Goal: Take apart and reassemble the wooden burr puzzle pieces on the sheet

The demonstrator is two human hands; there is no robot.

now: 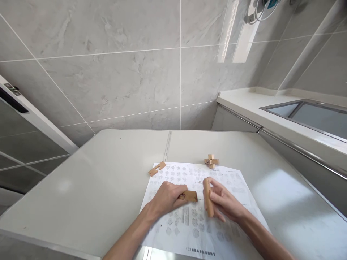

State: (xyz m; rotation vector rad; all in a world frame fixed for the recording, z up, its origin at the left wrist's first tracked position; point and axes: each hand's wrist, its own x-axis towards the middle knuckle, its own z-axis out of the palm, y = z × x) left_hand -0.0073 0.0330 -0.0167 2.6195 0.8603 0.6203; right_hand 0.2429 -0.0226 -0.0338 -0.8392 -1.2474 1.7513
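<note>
My left hand (169,195) is closed around one end of a flat wooden puzzle piece (192,196), whose other end sticks out to the right. A second wooden puzzle piece (208,198), long and narrow, stands nearly upright in my right hand (223,200), held between thumb and fingers. The two pieces are apart, with a small gap between them. Beneath both hands lies a printed instruction sheet (181,236) covered in small diagrams. A notched wooden piece (157,169) rests at the sheet's upper left corner. Several wooden pieces joined in a cross shape (211,161) sit at its top edge.
The sheet lies on a pale table (108,180) with a seam down its middle. Behind it rises a grey tiled wall (114,83). To the right is a white counter (244,99) with a sink (311,115). A white-framed door (40,119) stands at the left.
</note>
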